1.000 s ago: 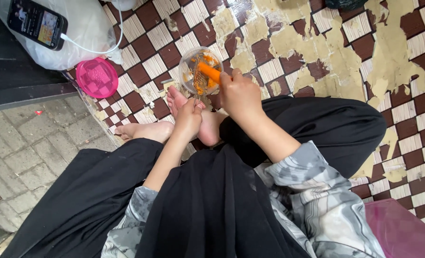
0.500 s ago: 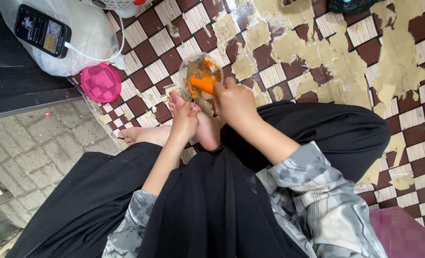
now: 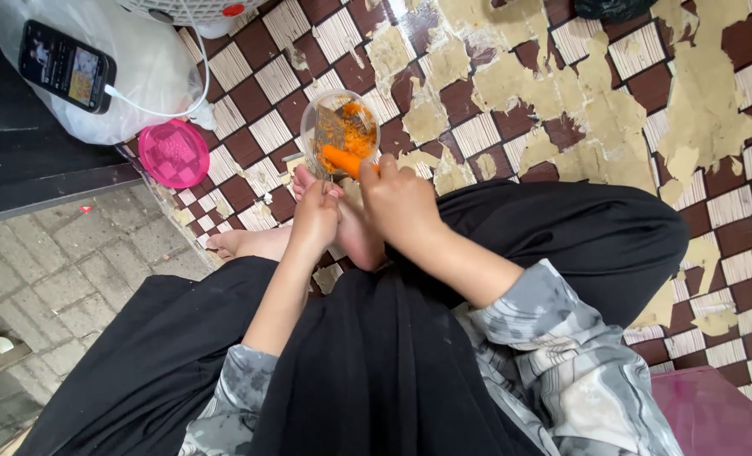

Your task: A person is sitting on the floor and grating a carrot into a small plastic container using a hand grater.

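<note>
My right hand [image 3: 401,198] grips 1 carrot [image 3: 342,159], my left hand [image 3: 315,218] holds the grater [image 3: 332,135]; bowl [image 3: 312,114] part-filled, most carrot left.

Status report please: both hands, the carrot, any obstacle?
Right hand grips carrot against grater. Left hand steadies clear bowl of shreds. Nothing in the way.

floor [image 3: 511,51]: worn checkered tiles | on it: clear bowl [image 3: 339,127], pink lid [image 3: 173,153], white bag [image 3: 152,76]

lit phone screen [image 3: 65,64] on white bag [image 3: 152,76] (top left)
</note>
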